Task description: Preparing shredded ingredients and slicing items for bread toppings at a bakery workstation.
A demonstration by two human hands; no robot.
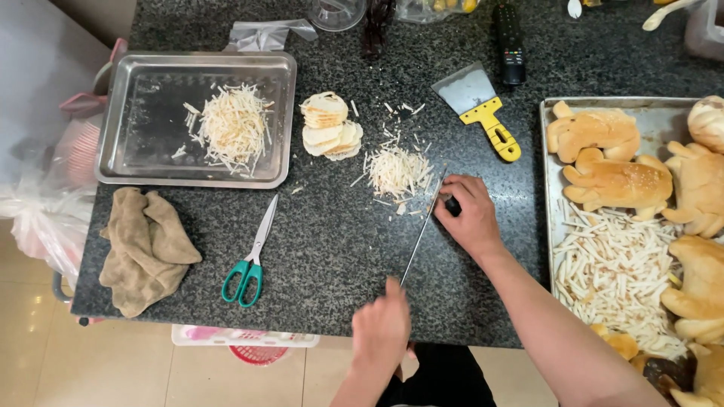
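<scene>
My right hand [469, 217] grips the black handle of a long knife [419, 237], whose thin blade lies edge-up on the dark granite counter [324, 241] and slants toward me. My left hand [381, 325] is at the near counter edge with its fingers closed on the blade's tip. Just left of the blade's far end sits a small heap of pale shredded strips [396, 173]. A stack of pale sliced rounds [329, 126] lies beyond it, to the left.
A steel tray [196, 179] at far left holds more shreds [234, 124]. Green-handled scissors [249, 260] and a brown cloth [143, 249] lie near the front edge. A yellow-handled scraper [483, 109] lies beyond my right hand. On the right, a baking tray [544, 151] holds shaped bread rolls [615, 181] and cut strips [615, 271].
</scene>
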